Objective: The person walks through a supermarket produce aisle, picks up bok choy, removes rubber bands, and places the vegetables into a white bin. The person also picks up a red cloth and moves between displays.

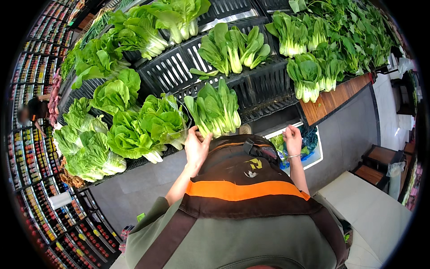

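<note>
A bunch of bok choy (pixel 216 109) stands at the front of the black crate shelf, its pale stalk ends towards me. Against its lower left edge is my left hand (pixel 197 148), with thumb and fingers pinching at the stalks. My right hand (pixel 293 139) is raised above a white bin (pixel 318 148), fingers curled in and nothing visible between them; a band circles its wrist. Inside the bin are loose green leaves (pixel 278 143) and dark and blue plastic (pixel 309 138). Part of the bin is hidden by my brown apron (pixel 242 168).
Lettuce heads (pixel 132 132) and napa cabbages (pixel 90 158) fill the left of the display. More bok choy (pixel 235 50) sits in the black crates (pixel 174 67) behind. Leafy greens (pixel 356 40) are piled at right above a wooden ledge (pixel 331 99). Another person (pixel 37 107) is at far left by stocked shelves.
</note>
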### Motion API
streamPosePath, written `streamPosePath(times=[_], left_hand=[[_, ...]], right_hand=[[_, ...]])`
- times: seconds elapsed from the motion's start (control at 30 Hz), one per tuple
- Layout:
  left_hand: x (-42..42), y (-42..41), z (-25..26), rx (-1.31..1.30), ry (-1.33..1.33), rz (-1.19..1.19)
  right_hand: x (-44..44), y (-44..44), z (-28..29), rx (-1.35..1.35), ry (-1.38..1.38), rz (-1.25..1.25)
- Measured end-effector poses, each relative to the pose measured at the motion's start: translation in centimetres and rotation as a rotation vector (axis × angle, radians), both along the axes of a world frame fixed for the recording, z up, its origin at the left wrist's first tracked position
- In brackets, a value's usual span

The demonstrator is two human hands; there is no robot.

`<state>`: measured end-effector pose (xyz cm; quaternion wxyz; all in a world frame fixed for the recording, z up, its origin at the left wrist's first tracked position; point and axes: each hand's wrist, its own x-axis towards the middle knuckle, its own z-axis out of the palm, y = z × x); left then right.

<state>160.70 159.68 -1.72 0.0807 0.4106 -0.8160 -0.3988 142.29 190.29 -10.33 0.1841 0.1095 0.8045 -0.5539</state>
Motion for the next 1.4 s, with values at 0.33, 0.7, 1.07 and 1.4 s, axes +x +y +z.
streamPosePath(times=[0.33, 0.7, 1.07, 1.4], left_hand=[[0.7, 0.2, -1.7, -0.093, 0.006, -0.023], [1.3, 0.6, -1.1, -0.12, 0.012, 0.064], [0.7, 0.5, -1.1, 0.179, 0.125, 0.184], [0.9, 0.0, -2.3, 0.368, 0.19, 0.222]], right_hand=[[-6.6, -26.2, 11.2, 0.118, 0.724, 0.877], [-8.9, -39.3, 4.6, 0.912, 0.74, 1.356], [-9.6, -32.1, 16.7, -0.098, -0.513, 1.281], [-1.0, -24.3, 11.7, -0.195, -0.563, 0.992]])
